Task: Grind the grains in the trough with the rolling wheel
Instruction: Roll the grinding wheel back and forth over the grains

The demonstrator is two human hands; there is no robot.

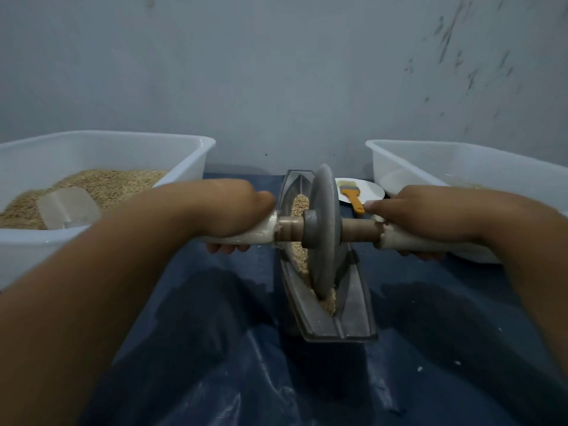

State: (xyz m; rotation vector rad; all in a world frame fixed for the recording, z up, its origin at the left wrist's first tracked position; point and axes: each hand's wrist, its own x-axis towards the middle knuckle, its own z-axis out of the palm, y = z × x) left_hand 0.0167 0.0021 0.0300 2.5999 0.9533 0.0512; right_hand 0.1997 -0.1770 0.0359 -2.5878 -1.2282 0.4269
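- Gripping the pale wrapped ends of the wooden axle, the person's left hand (238, 210) and right hand (427, 216) are each curling tight round a handle, one on either side of the grey stone rolling wheel (322, 229).
- The wheel is standing upright on its rim in the groove of the long grey boat-shaped trough (353, 305), which is lying on the dark blue sheet (215, 348) with its near end pointing toward the person.
- The tan grains (327, 299) are sitting in the groove, some heaped at the wheel's near foot and more showing behind it toward the trough's far end.
- To my eye the grinding stroke itself is in hand: many grains are looking whole, so the job seems only partly done.
- The next move, I judge, is calling for even downward pressure from both hands while rolling the wheel along the groove, keeping it upright so it is not riding up the sloped sides and spilling grain.
- Counting: one wheel, one trough, two hands.
- Two white plastic tubs are flanking the trough: the left tub (190, 155) is holding a heap of grain and one clear scoop (69, 209); the right tub (445, 161) looks almost bare.
- One white plate (370, 192) is sitting near the sheet's far edge, carrying one orange-handled brush (353, 198).
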